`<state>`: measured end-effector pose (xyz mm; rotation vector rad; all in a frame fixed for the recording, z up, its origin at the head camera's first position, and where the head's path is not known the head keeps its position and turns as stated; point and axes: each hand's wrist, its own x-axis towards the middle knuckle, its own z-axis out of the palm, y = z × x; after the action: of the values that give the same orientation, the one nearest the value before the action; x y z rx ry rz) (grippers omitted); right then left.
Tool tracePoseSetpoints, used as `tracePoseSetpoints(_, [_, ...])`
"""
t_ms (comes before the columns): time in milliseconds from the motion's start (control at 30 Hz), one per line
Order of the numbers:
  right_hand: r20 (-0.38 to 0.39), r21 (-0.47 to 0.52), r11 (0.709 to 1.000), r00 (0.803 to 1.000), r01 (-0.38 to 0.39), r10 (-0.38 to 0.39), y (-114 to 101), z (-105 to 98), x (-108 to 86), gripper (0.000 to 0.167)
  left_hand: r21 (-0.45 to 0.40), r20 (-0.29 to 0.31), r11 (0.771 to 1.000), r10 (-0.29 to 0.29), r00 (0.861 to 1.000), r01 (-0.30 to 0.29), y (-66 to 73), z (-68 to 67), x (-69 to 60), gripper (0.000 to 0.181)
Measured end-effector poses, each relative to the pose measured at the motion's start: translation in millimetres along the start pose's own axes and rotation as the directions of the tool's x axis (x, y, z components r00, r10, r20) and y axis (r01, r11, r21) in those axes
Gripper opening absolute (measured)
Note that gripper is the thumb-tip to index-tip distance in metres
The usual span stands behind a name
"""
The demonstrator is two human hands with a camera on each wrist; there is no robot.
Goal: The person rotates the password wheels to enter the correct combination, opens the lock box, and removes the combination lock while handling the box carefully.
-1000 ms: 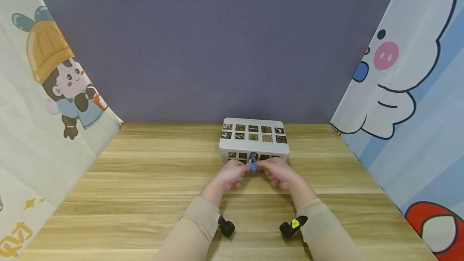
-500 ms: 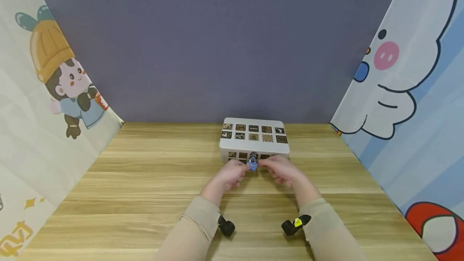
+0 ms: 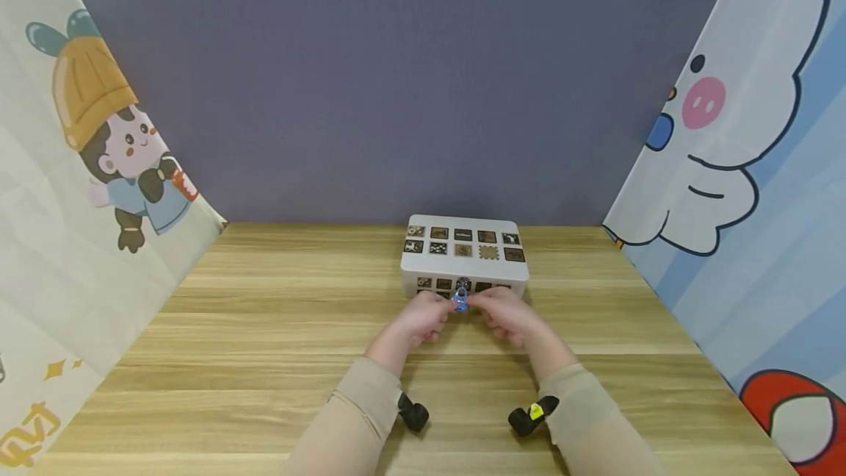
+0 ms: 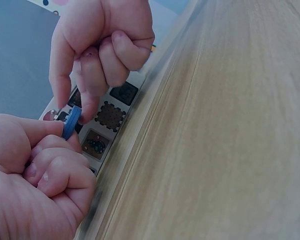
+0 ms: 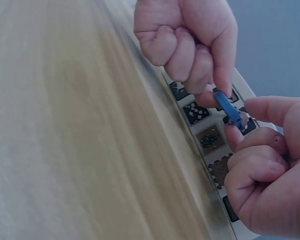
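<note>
A small blue padlock (image 3: 460,301) hangs at the front clasp of a white box (image 3: 464,264) with dark square pictures. My left hand (image 3: 423,316) pinches the padlock from the left between thumb and index finger, its other fingers curled. From the right, my right hand (image 3: 509,314) has thumb and index finger around the padlock's edge. In the left wrist view the padlock (image 4: 71,123) sits between both hands' fingertips. The right wrist view shows the index fingertip of my right hand (image 5: 275,170) against the padlock (image 5: 227,107); whether the thumb touches is unclear.
The box stands at the back of a wooden table (image 3: 284,329), near a grey-purple panel (image 3: 396,87). Cartoon-printed sheets flank the table at left (image 3: 40,204) and right (image 3: 786,241). A black wrist device (image 3: 413,412) shows below the left hand, another (image 3: 525,421) below the right.
My right hand drew slightly away to the right half a second ago and has come back to the padlock. The left hand, padlock and box have stayed in place.
</note>
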<state>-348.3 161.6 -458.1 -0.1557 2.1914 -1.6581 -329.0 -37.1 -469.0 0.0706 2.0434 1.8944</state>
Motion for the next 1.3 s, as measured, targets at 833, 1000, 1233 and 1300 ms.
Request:
tracePoseSetpoints(833, [0.007,0.075,0.997,1.0,-0.025,0.024,1,15,0.5,0.028,-0.009,0.002,1.0,0.002,1.0,-0.001,1.3,0.7,-0.6,0.025])
tracePoseSetpoints(1000, [0.004,0.072,0.997,1.0,-0.018,0.018,1,15,1.1,0.029,0.002,-0.004,1.0,-0.003,1.0,0.003,1.1,0.7,0.5,0.025])
tracePoseSetpoints(1233, [0.007,0.068,0.998,1.0,-0.013,0.012,4,15,3.4,0.03,0.005,-0.004,1.0,-0.004,1.0,0.004,0.7,0.6,0.8,0.026])
tracePoseSetpoints(1300, [0.005,0.065,0.998,1.0,-0.011,0.011,4,15,3.8,0.03,0.007,-0.004,1.0,-0.002,1.0,0.002,1.0,0.6,0.4,0.026])
